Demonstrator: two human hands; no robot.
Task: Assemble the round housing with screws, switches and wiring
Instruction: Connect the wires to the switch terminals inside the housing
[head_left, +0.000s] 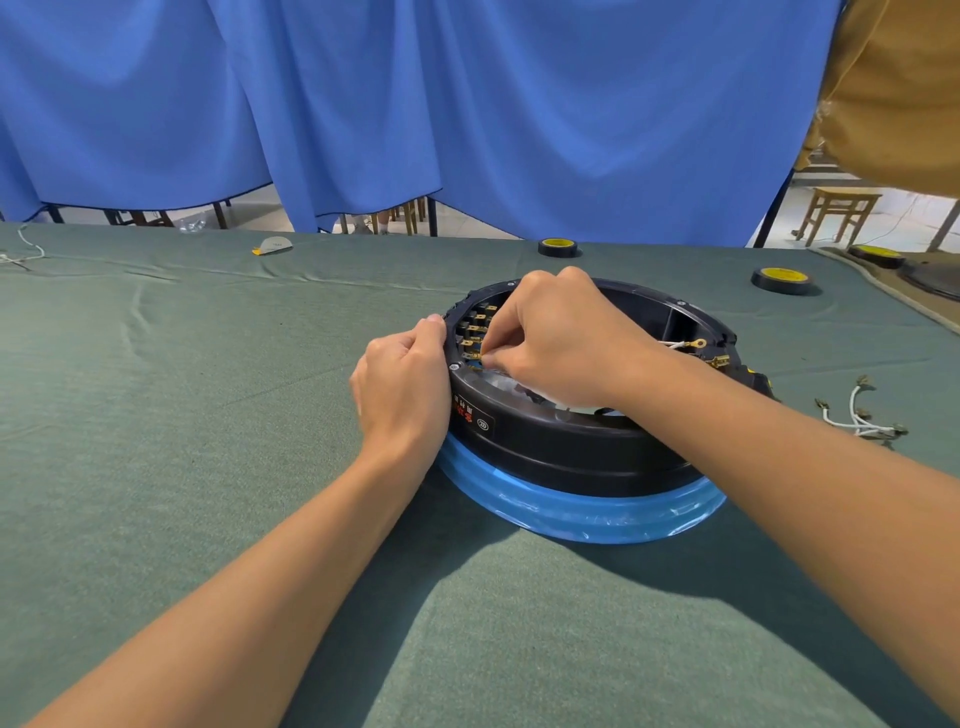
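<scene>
Round housing (571, 447) sat on bench (156, 415), blue rim down, left hand (402, 384) gripping outer wall as brace. Right hand (558, 343) reached inside, pinching small brass connector (488, 358) at switch terminals (475, 325). I judged: push straight onto tab, no twisting, keep brace firm. Right of right hand: loose wire harness (862, 415). Beyond hands: tape roll (558, 248). My knuckles hid part of terminal row.

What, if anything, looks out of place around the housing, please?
A white wire bundle lies loose on the cloth right of the round housing, unconnected. Inside, another white lead with a ring terminal lies free. Nothing looks damaged.
</scene>
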